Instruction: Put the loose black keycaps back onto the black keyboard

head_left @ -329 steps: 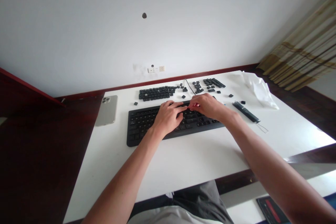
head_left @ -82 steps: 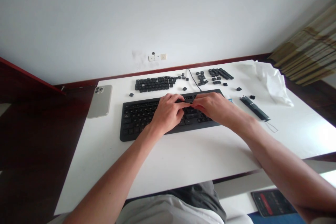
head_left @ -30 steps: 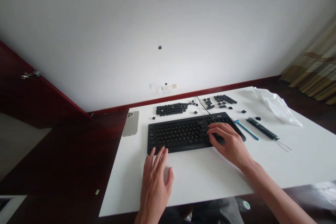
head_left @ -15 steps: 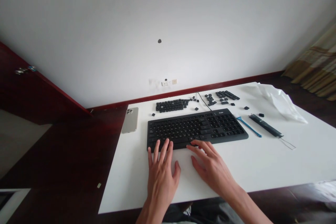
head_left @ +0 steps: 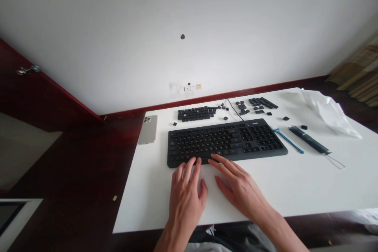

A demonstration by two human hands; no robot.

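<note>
A black keyboard (head_left: 206,140) lies on the white table, its cable (head_left: 234,109) running off the back. My left hand (head_left: 188,189) rests at the keyboard's front edge with fingertips near the space bar, fingers apart and somewhat bent. Just right of it, my right hand (head_left: 236,181) reaches the same edge, its fingers stretched toward the bottom row. Neither hand holds anything. Behind the keyboard sits a block of loose black keycaps (head_left: 196,114), with another group of keycaps (head_left: 262,102) farther right.
A blue stick-like tool (head_left: 289,141) lies right of the keyboard. Beyond it are a dark narrow sleeve (head_left: 308,139) with thin wire loops (head_left: 336,161) and a crumpled white plastic bag (head_left: 327,112). A phone (head_left: 148,130) lies face down at the left on the white table (head_left: 141,204).
My left hand has moved right along the front edge, its fingers drawn closer together and more bent. The right hand stays about where it was. The view has shifted slightly.
</note>
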